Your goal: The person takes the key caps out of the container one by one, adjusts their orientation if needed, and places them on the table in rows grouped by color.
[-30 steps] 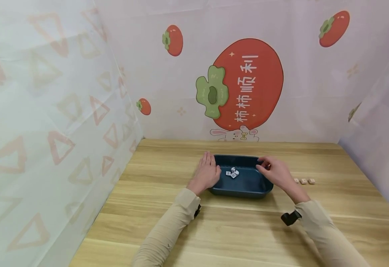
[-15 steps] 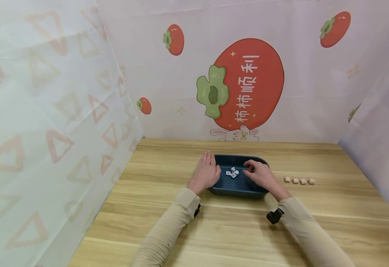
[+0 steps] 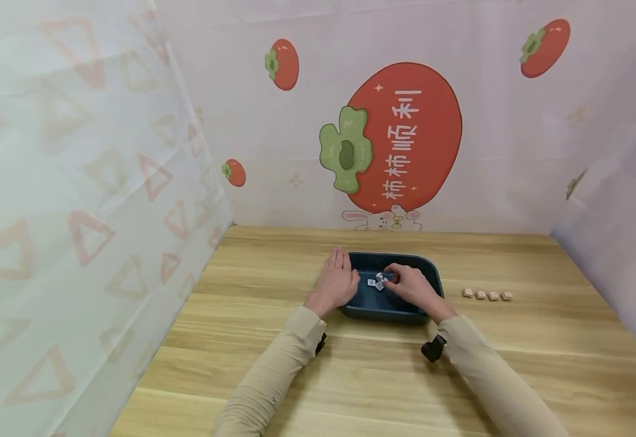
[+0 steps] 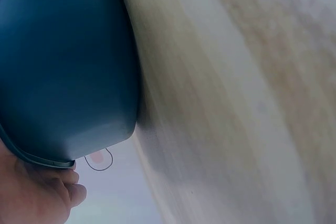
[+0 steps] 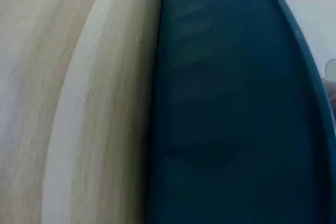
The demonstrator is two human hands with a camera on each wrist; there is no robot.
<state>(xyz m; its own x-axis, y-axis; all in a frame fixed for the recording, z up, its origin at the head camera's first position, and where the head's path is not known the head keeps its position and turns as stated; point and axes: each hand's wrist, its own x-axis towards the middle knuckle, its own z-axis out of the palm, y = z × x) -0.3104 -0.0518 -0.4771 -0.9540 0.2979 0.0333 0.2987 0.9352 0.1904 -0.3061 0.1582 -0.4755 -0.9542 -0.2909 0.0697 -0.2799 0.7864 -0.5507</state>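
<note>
In the head view my left hand (image 3: 335, 282) rests on the left rim of a dark blue rectangular tray (image 3: 391, 316), fingers straight along it and thumb toward the inside. The left wrist view shows that hand's fingers (image 4: 63, 182) over the tray's rim. Small white cubes (image 3: 371, 283) with dark marks on their faces lie clustered in the tray's left half. My right hand (image 3: 413, 286) reaches in over the tray, thumb and forefinger bent and apart, fingertips right at the cluster's right side. They partly hide the cubes there.
Several similar small cubes (image 3: 480, 295) stand in a row on the wooden table (image 3: 383, 376), right of the tray. Patterned cloth walls (image 3: 263, 133) enclose the back and sides. The tray's long near wall (image 5: 236, 103) fills much of the right wrist view.
My right hand has moved left from the tray's right rim to the cube cluster, uncovering the row on the table. My left hand has stayed on the left rim.
</note>
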